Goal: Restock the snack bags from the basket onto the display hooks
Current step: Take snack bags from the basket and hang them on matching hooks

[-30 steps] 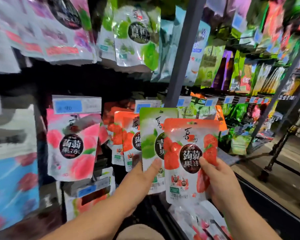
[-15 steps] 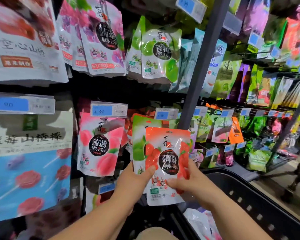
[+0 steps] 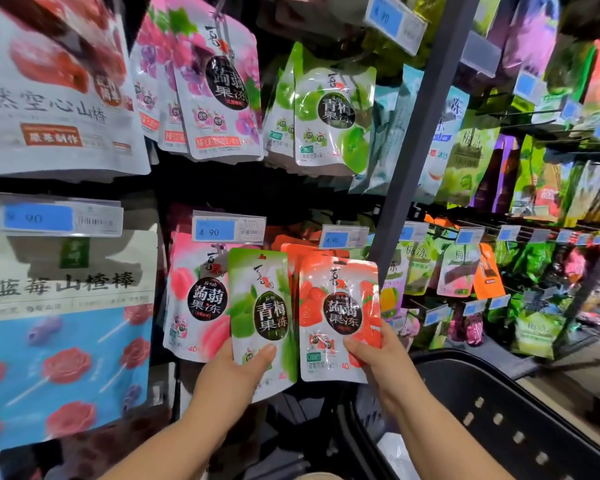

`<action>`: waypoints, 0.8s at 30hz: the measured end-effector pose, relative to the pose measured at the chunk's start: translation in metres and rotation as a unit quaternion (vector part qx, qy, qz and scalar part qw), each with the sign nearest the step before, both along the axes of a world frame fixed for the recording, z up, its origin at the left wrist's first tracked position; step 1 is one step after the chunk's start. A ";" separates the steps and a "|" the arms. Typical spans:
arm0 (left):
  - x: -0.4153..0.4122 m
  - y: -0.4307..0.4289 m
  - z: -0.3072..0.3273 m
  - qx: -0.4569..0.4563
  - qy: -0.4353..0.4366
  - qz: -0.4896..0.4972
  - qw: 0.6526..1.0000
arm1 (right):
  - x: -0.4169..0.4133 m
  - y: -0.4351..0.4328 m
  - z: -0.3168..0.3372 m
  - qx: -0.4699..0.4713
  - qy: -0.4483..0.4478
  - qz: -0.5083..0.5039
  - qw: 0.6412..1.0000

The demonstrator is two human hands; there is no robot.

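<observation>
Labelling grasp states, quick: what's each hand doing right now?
Left hand: holding the green bag, thumb on its front.
Right hand: holding the red bag by its lower edge.

The green bag (image 3: 262, 313) shows pale green plums around a black disc with white characters; the red bag (image 3: 338, 315) carries strawberries around the same black disc. The pink bag (image 3: 196, 301) bears peaches, the price tag (image 3: 228, 230) above it is blue and white, the large bag (image 3: 66, 372) has red rose lollipops on blue, and the basket (image 3: 520, 403) is black with pale slots.
</observation>
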State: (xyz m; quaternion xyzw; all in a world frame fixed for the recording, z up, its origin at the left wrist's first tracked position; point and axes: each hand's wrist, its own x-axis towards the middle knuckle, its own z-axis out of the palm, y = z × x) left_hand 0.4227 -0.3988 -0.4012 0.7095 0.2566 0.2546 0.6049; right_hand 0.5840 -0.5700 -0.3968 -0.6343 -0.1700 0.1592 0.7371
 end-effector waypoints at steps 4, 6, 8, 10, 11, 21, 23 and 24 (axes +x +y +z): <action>-0.011 0.006 -0.004 -0.003 -0.011 0.001 1.000 | 0.014 0.012 -0.005 -0.009 -0.005 -0.005 1.000; -0.015 0.010 -0.007 0.007 -0.011 0.000 1.000 | 0.019 0.018 -0.007 -0.008 -0.009 -0.006 1.000; -0.018 0.014 -0.010 0.014 -0.008 0.003 1.000 | 0.022 0.022 -0.008 -0.007 -0.011 -0.010 1.000; -0.018 0.019 -0.014 0.024 -0.001 0.003 1.000 | 0.026 0.026 -0.010 -0.014 -0.018 -0.017 1.000; -0.018 0.021 -0.016 0.029 0.002 0.004 1.000 | 0.028 0.027 -0.011 -0.019 -0.020 -0.021 0.999; -0.010 0.024 -0.012 0.031 -0.009 0.004 0.999 | 0.044 0.043 -0.017 -0.041 -0.019 -0.038 0.998; -0.009 0.024 -0.012 0.035 -0.010 -0.001 0.999 | 0.046 0.045 -0.018 -0.055 -0.023 -0.035 0.998; -0.008 0.025 -0.012 0.036 -0.011 -0.001 0.999 | 0.046 0.046 -0.017 -0.067 -0.027 -0.035 0.997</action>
